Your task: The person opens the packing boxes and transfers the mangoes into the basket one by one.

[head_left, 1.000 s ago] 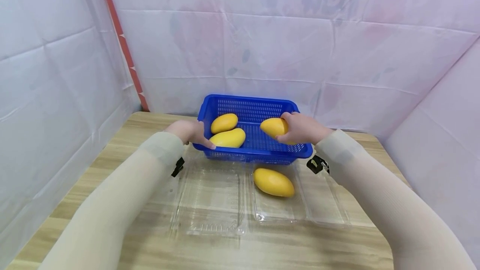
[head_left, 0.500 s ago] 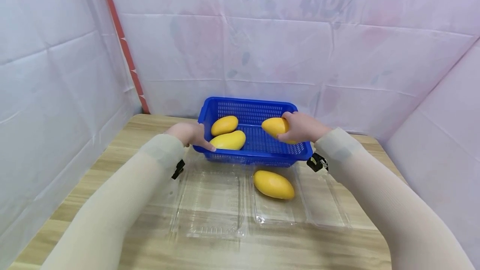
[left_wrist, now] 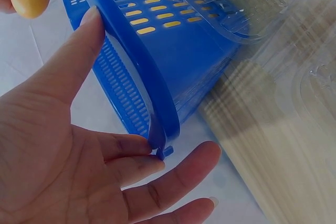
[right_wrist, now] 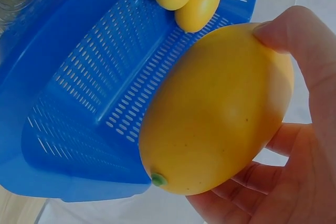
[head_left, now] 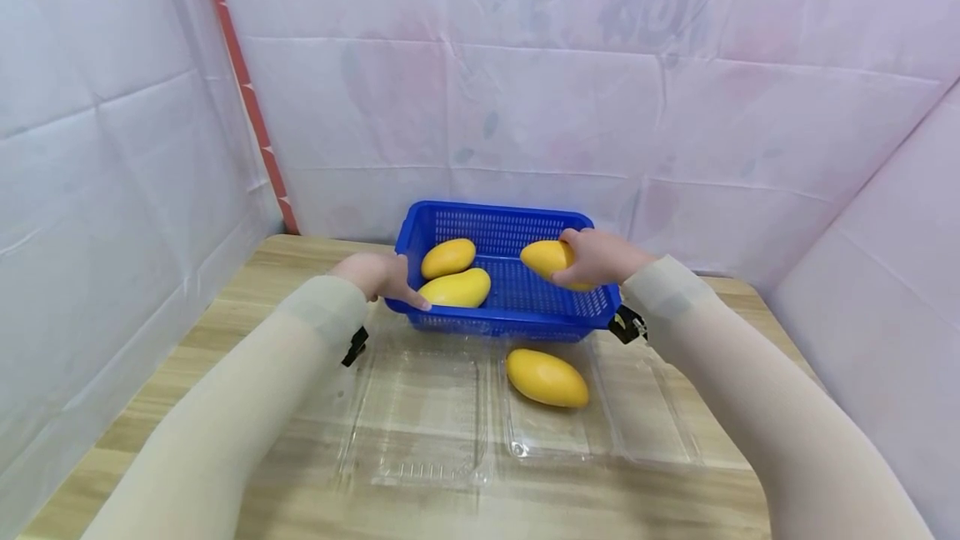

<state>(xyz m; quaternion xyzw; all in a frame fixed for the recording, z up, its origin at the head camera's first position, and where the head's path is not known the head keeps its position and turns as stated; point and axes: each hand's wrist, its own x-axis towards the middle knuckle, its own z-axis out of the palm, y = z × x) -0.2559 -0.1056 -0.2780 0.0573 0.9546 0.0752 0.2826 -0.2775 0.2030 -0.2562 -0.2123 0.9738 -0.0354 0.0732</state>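
Observation:
In the head view my right hand (head_left: 600, 258) grips a yellow mango (head_left: 550, 261) at the right end of a blue plastic basket (head_left: 495, 325). Up close in the right wrist view, thumb and fingers wrap the mango (right_wrist: 215, 114), whose green stem spot points down. My left hand (head_left: 378, 275) touches the basket's near left corner. The left wrist view has its thumb laid on the rim (left_wrist: 142, 61), two fingertips against the corner and the other fingers spread. Two more mangoes, one behind (head_left: 448, 258) and one in front (head_left: 456, 288), lie at the basket's left end.
Clear plastic containers (head_left: 431, 473) lie on the wooden table (head_left: 315, 515) in front of the basket. One mango (head_left: 547, 377) rests in the right-hand container. A white sheet (head_left: 375, 123) rises behind the basket, with similar sheets at both sides.
The head view has tilted slightly, so everything sits a little lower in it. My right hand keeps its hold on the mango over the basket; the left hand stays at the rim.

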